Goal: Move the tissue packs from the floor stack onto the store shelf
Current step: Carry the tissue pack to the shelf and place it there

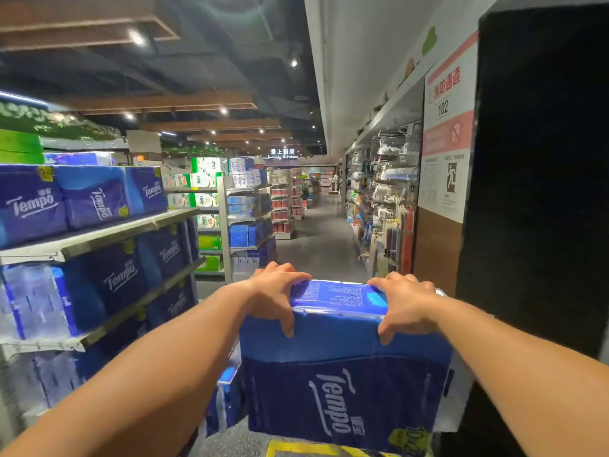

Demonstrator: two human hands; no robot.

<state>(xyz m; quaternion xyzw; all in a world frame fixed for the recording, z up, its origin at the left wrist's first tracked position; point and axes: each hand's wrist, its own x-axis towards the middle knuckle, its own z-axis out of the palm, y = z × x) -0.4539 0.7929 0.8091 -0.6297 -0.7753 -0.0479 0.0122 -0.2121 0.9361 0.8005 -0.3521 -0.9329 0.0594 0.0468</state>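
Both hands clamped on one blue Tempo tissue pack (346,367), held up in front at chest level, above floor, right of store shelf (108,234) and not touching it. Left hand (275,296) on pack's top left corner: fingers curled over far edge, thumb down front face. Right hand (403,305) on top right corner, same grip, thumb on front. Pack upright, logo running sideways, printed text panel on top btwn the hands. More Tempo packs (82,199) lined on shelf tiers at left, upper and mid rows full. Another blue pack (227,397) low down, behind left forearm, partly hidden. Aisle floor (321,239) running ahead; wall sign reading 102 (443,108) at right. Yellow floor marking (296,450) under held pack.
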